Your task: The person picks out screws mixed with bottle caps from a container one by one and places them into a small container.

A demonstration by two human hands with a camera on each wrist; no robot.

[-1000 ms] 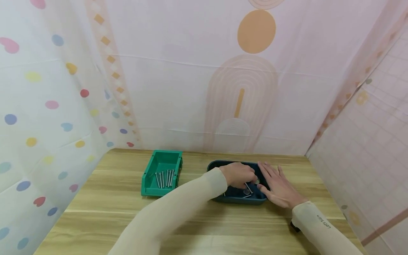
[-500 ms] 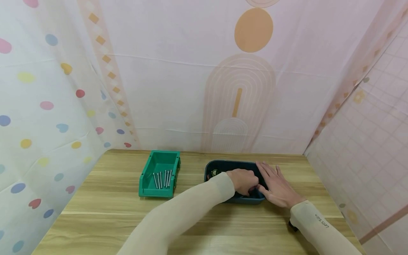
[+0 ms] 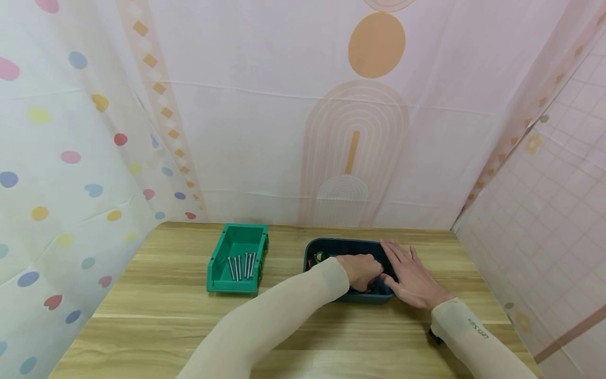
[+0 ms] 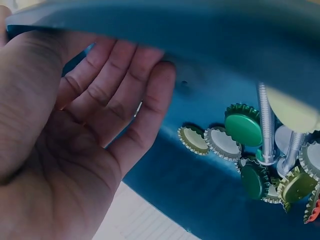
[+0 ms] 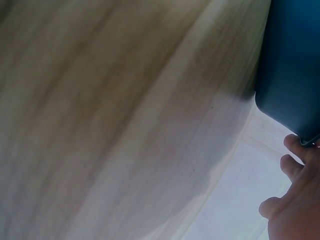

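Observation:
My left hand [image 3: 363, 270] reaches down inside a dark blue bin [image 3: 364, 298], near its right end. In the left wrist view, that left hand [image 4: 95, 130] has its fingers bent inward; the bin's rim [image 4: 125, 22] covers some fingertips, so I cannot tell what they pinch. Away from the fingers lie several bottle caps, among them a green bottle cap [image 4: 243, 131], mixed with metal bolts [image 4: 266, 120]. My right hand [image 3: 414, 279] rests along the bin's right end, fingers straight, thumb toward the inside. In the right wrist view its fingers [image 5: 295, 167] touch the bin's edge.
To the left stands a green open-fronted bin [image 3: 232, 287] with several bolts [image 3: 241, 266] lying side by side in it. Both bins sit on a wood-grain table [image 3: 303, 337]. A patterned curtain [image 3: 265, 142] hangs behind the table's back edge.
Over the last second my left hand has moved slightly right and deeper into the blue bin. A bolt seen by its fingers earlier is now out of sight. The right hand stays put.

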